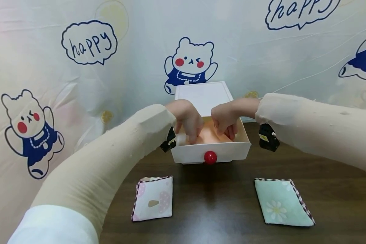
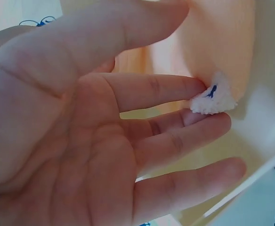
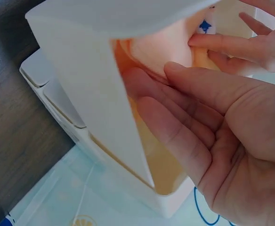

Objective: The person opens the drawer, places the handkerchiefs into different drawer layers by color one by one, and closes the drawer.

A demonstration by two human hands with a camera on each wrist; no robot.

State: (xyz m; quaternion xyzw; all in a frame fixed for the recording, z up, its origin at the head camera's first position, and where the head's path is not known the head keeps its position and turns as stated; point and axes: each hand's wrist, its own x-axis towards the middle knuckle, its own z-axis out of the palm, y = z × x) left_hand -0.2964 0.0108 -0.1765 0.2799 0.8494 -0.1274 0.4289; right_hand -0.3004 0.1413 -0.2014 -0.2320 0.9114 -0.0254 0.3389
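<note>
A soft peach cloth [image 1: 209, 135] lies in the pulled-out white drawer [image 1: 187, 154], which has a round red knob [image 1: 210, 157]. My left hand [image 1: 189, 117] reaches down into the drawer's left side. In the left wrist view its fingers are extended, and fingertips touch a fluffy white corner [image 2: 215, 101] with a dark blue mark beside the cloth. On the drawer's right side, my right hand [image 1: 225, 117] pinches a fold of the peach cloth [image 3: 163, 44] between thumb and fingers. Part of the fold is hidden behind the fingers.
The white box body [image 1: 202, 96] stands behind the drawer, against a printed curtain [image 1: 143, 51]. Nearer on the dark wooden table [image 1: 213, 206] lie a pink-and-white patterned cloth square [image 1: 158, 193] at left and a green cloth square [image 1: 282, 203] with a daisy at right.
</note>
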